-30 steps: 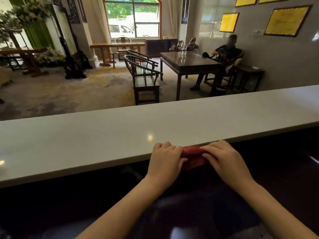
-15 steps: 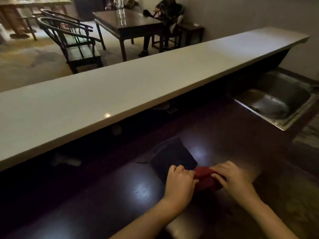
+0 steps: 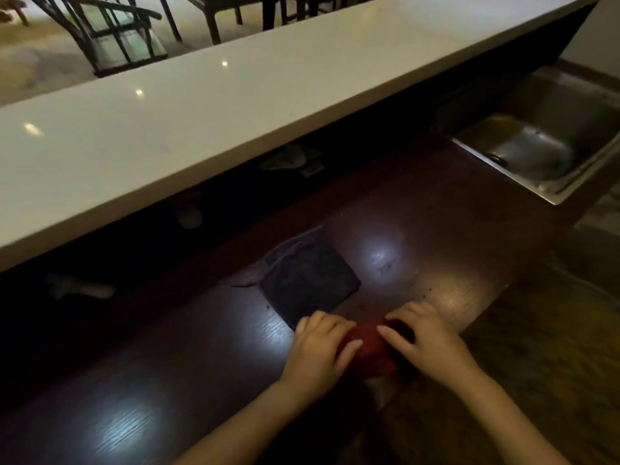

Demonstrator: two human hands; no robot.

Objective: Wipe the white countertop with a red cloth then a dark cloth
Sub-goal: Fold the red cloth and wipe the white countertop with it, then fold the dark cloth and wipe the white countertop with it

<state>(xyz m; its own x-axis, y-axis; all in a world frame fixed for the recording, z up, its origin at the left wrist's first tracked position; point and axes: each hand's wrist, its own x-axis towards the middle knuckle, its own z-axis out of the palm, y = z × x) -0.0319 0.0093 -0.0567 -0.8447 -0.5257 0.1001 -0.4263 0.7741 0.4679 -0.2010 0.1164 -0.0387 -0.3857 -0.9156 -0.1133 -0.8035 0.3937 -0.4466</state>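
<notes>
The red cloth [image 3: 367, 347] lies bunched on the dark wooden lower counter [image 3: 201, 364], near its front edge. My left hand [image 3: 320, 347] presses on its left side and my right hand [image 3: 424, 340] on its right side, fingers curled over it. Just behind my left hand a folded dark cloth [image 3: 308, 285] lies flat on the same counter. The long white countertop [image 3: 201, 105] runs across the view above and behind, raised over the lower counter.
A steel sink [image 3: 550, 146] is set into the lower counter at the right. Small pale items sit in the shadow under the white countertop [image 3: 292, 159]. Dark wooden chairs [image 3: 110, 38] stand beyond the counter.
My view has tilted down from the white countertop to the lower counter. Both hands brought the red cloth off the white top and down onto the dark wood beside the dark cloth.
</notes>
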